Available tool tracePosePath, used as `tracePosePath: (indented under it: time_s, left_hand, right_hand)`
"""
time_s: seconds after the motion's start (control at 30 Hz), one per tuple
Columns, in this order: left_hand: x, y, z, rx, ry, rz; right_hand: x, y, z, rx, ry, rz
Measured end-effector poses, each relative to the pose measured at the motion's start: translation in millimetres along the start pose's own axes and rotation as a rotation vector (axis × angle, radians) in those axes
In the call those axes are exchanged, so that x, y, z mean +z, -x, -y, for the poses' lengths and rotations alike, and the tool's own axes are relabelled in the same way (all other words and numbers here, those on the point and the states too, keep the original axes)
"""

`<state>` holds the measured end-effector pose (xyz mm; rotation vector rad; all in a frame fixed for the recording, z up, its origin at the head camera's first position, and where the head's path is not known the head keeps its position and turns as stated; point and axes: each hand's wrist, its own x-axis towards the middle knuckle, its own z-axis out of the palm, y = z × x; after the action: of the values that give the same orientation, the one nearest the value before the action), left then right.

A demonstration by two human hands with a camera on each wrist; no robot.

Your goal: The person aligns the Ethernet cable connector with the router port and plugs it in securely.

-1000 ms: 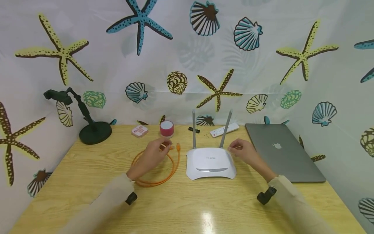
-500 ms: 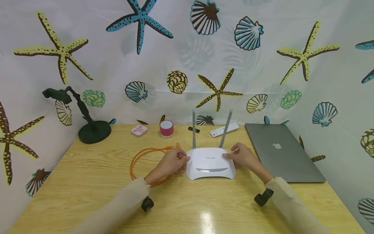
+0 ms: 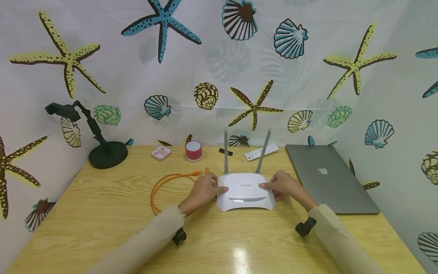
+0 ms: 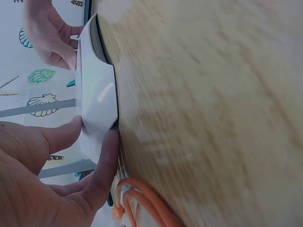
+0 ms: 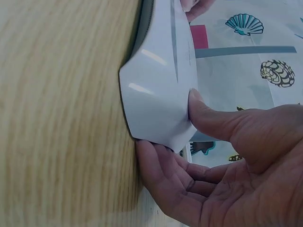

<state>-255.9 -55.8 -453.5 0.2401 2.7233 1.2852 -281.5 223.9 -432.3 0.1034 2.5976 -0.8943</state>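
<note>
router (image 3: 244,192): pinched at both ends, resting on the table (image 3: 219,239)

thumbs press the top cover, fingers curl against the lower side edges; left hand (image 3: 202,191) and right hand (image 3: 285,184) oppose each other, presumably for even control. this grip leaves the two raised antennas (image 3: 226,152) untouched, apparently to avoid bending them. outward: one looped orange cable (image 3: 151,196) beside the left hand, one closed laptop (image 3: 332,182) near the right.
</note>
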Motion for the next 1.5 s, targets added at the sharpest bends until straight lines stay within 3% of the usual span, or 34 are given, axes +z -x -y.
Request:
tracePosePath:
  time_s: [0.27,0.5,0.7,0.8,1.1,1.27,1.5]
  left_hand:
    - [2.0,0.3,-5.0,0.005,0.025,0.024]
    - [6.7,2.1,-4.8,0.010,0.116,0.104]
    - [13.2,8.5,-6.1,-0.055,0.226,0.131]
    - [14.1,14.9,-8.6,-0.110,0.327,0.162]
    - [12.8,32.7,-5.5,-0.347,0.819,0.172]
    - [8.0,35.2,-8.9,-0.430,0.927,0.228]
    - [13.9,43.1,-19.1,-0.469,1.048,0.277]
  right_hand:
    - [-5,-6,1,-0.029,0.064,0.019]
    - [-10,-11,1,-0.053,0.078,0.025]
    - [-13,-18,0,-0.040,0.074,0.022]
    - [-14,-22,0,-0.061,0.089,-0.008]
    - [-19,-31,0,-0.138,0.086,-0.056]
    - [-19,-35,3,-0.127,0.092,-0.048]
    - [-18,-40,7,-0.170,0.123,-0.041]
